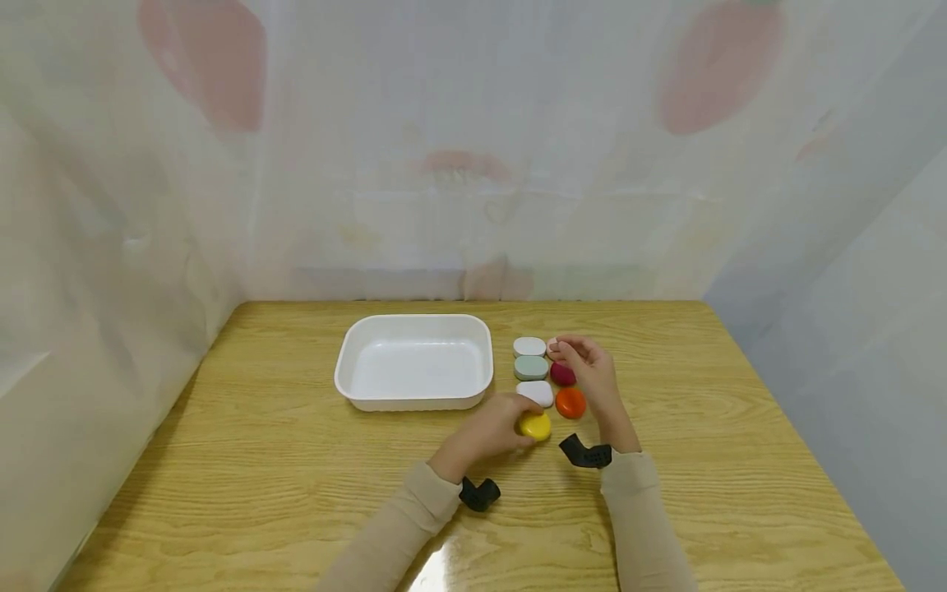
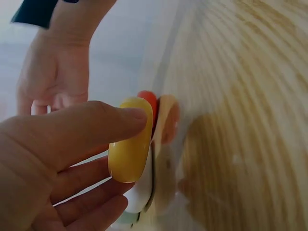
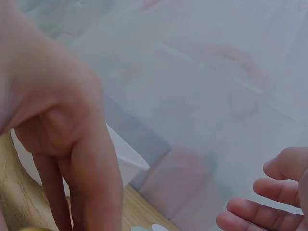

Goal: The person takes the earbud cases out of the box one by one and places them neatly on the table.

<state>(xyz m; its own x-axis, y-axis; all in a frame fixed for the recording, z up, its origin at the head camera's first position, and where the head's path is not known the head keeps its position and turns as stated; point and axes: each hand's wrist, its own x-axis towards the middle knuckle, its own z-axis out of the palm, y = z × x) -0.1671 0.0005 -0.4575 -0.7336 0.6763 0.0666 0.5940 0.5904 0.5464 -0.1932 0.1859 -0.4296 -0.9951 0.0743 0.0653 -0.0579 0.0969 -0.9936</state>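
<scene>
My left hand [image 1: 497, 426] pinches a round, glossy yellow soap [image 1: 535, 426] at the near end of a group of soaps. In the left wrist view, the thumb lies across the yellow soap [image 2: 130, 144]; whether it touches the table I cannot tell. Over the far right of the group, my right hand [image 1: 594, 376] hovers by a pale pink soap [image 1: 552, 349], partly hidden by the fingers. Its fingers [image 3: 262, 219] are loosely bent and hold nothing. Nearby lie an orange soap [image 1: 570, 403], a dark red soap [image 1: 562, 374], and a white soap [image 1: 536, 394].
A white rectangular basin [image 1: 340, 374] stands left of the soaps on the wooden table [image 1: 259, 460]. Further back are a pale green soap [image 1: 531, 368] and another white soap [image 1: 529, 347]. A patterned curtain [image 1: 473, 222] hangs behind the table.
</scene>
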